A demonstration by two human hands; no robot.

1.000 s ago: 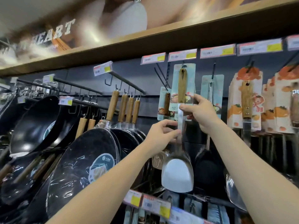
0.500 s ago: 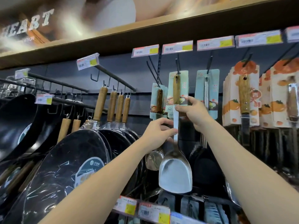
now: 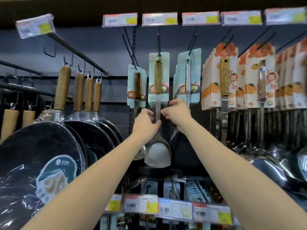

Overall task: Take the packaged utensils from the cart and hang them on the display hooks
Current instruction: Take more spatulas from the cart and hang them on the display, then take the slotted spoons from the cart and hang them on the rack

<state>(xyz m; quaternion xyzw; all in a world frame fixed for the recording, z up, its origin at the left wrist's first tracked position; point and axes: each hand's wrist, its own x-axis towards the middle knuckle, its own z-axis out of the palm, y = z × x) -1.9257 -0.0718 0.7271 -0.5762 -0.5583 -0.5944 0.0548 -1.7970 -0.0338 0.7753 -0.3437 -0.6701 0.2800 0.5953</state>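
A packaged spatula (image 3: 157, 153), with a steel blade, wooden handle and pale blue card, hangs on the middle display hook (image 3: 159, 42). My left hand (image 3: 147, 121) is closed around its metal shaft just under the card. My right hand (image 3: 177, 112) is right of the shaft below the card's lower corner, thumb and fingers apart, fingertips close to the shaft without gripping it. More blue-carded utensils hang on the hook to the left (image 3: 137, 85) and the hook to the right (image 3: 187, 80). The cart is out of view.
Plastic-wrapped woks (image 3: 49, 160) with wooden handles hang on a rail at the left. Orange-printed carded utensils (image 3: 224, 80) fill the hooks at the right. Price tags (image 3: 159, 19) line the shelf above, and a lower rail of tags (image 3: 141, 204) sits under my arms.
The spatula's card has slid back onto the hook and hangs straight. My right hand has dropped from the handle to below the card and loosened. My left hand stays on the shaft.
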